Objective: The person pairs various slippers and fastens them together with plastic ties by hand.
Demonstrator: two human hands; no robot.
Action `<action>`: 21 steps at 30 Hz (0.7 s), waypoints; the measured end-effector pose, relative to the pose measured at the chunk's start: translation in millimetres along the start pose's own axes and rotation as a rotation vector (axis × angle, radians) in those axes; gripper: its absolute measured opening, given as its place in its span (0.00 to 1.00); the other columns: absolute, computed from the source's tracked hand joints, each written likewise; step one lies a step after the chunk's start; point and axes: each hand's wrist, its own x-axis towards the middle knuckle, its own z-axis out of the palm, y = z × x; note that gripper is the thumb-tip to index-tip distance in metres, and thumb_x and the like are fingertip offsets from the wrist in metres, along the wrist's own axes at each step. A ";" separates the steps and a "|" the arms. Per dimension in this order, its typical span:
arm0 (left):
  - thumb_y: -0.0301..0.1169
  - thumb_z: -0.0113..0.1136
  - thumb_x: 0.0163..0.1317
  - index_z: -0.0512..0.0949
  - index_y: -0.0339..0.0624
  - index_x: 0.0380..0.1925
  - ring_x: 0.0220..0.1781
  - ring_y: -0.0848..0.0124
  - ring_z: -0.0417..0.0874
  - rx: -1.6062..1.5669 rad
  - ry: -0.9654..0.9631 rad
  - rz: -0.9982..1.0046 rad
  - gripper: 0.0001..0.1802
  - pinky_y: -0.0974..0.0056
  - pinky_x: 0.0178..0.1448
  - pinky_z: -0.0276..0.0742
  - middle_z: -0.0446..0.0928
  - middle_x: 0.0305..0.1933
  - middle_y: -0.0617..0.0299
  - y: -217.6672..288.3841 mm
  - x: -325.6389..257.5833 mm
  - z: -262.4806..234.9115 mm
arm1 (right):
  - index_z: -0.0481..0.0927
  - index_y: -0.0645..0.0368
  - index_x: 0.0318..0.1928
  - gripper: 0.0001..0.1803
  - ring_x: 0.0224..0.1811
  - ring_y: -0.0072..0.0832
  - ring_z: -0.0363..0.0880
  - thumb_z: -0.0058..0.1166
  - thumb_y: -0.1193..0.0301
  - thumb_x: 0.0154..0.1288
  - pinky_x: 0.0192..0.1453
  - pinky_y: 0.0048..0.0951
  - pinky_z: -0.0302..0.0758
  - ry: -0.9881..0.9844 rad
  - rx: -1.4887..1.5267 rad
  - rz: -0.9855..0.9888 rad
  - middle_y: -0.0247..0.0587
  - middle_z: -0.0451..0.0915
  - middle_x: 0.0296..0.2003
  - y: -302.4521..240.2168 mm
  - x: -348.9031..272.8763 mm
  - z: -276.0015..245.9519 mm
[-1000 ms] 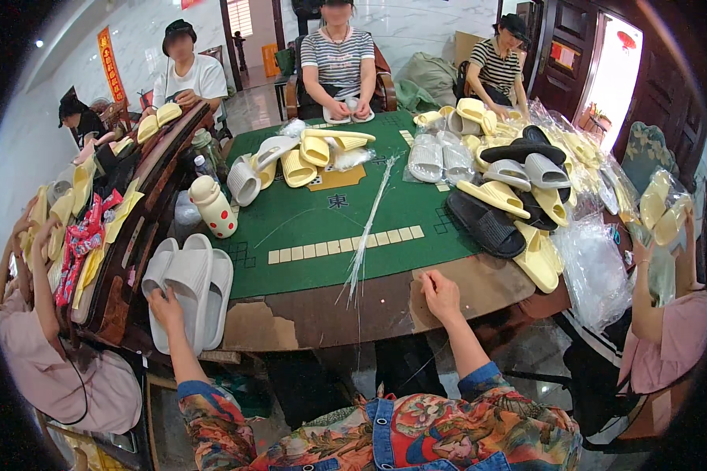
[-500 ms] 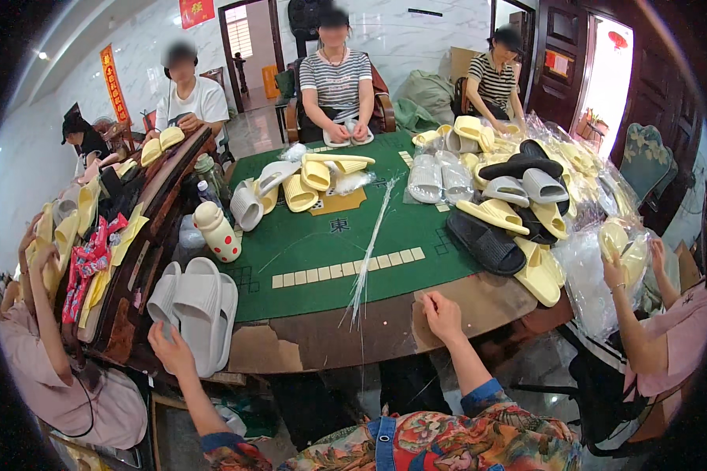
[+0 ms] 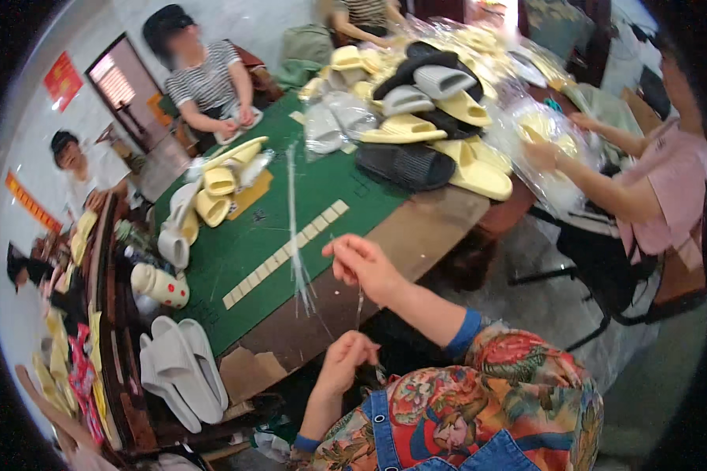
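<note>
Both my hands are in front of me, just off the table's near edge. My left hand [image 3: 344,363] is closed in a pinch, lower and nearer to me. Farther up, my right hand [image 3: 361,267] is also pinched, above the brown table edge. A thin clear plastic strand [image 3: 360,308] runs between them; its ends are hidden by the fingers. Past my hands, a bundle of similar pale strands [image 3: 294,228] lies across the green table cover [image 3: 236,263]. A pair of light grey slippers [image 3: 182,365] rests at the left corner of the table, apart from my hands.
Yellow, black and grey slippers [image 3: 407,161] are heaped at the far right, some in clear bags. A smaller slipper pile [image 3: 212,192] and a red-dotted white bottle [image 3: 159,285] stand left. Co-workers sit around; one person in pink [image 3: 644,177] handles a bagged slipper.
My left hand has left the grey slippers and come toward my right hand. Both have closed, with a thin strand now between them. The view has turned to the right and tilted.
</note>
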 end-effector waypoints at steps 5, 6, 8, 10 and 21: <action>0.36 0.45 0.67 0.73 0.42 0.30 0.23 0.82 0.68 0.511 0.495 0.014 0.12 0.75 0.28 0.64 0.71 0.23 0.67 23.6 -22.6 -47.9 | 0.74 0.59 0.42 0.12 0.25 0.13 0.69 0.41 0.64 0.69 0.30 0.15 0.67 0.133 -0.026 -0.027 0.28 0.73 0.24 -6.7 -8.7 -73.8; 0.36 0.44 0.67 0.73 0.40 0.31 0.24 0.79 0.70 0.663 0.611 0.001 0.13 0.73 0.30 0.65 0.71 0.23 0.66 27.4 -26.7 -61.0 | 0.74 0.59 0.42 0.12 0.25 0.13 0.69 0.41 0.64 0.69 0.30 0.15 0.67 0.137 -0.022 -0.022 0.28 0.73 0.24 -2.9 -9.9 -80.8; 0.35 0.44 0.67 0.73 0.37 0.31 0.26 0.73 0.73 0.949 0.686 0.191 0.13 0.69 0.32 0.67 0.73 0.24 0.61 27.1 -22.8 -87.0 | 0.74 0.60 0.44 0.13 0.31 0.16 0.73 0.43 0.65 0.69 0.38 0.20 0.71 -0.015 -0.536 -0.045 0.30 0.75 0.28 1.1 -11.8 -93.3; 0.32 0.45 0.65 0.74 0.34 0.32 0.33 0.56 0.78 1.335 0.887 0.405 0.12 0.60 0.37 0.71 0.76 0.31 0.49 29.2 -18.7 -103.7 | 0.74 0.61 0.44 0.12 0.36 0.17 0.73 0.46 0.67 0.66 0.41 0.23 0.73 0.102 -0.509 -0.128 0.32 0.76 0.34 -18.8 -0.9 -114.2; 0.34 0.43 0.67 0.74 0.36 0.34 0.29 0.66 0.75 1.298 0.995 0.332 0.14 0.64 0.35 0.69 0.75 0.28 0.55 -2.1 -27.7 -132.2 | 0.79 0.61 0.38 0.14 0.30 0.22 0.76 0.51 0.62 0.61 0.35 0.22 0.72 0.721 -0.818 -0.548 0.36 0.81 0.29 -213.0 104.3 -263.3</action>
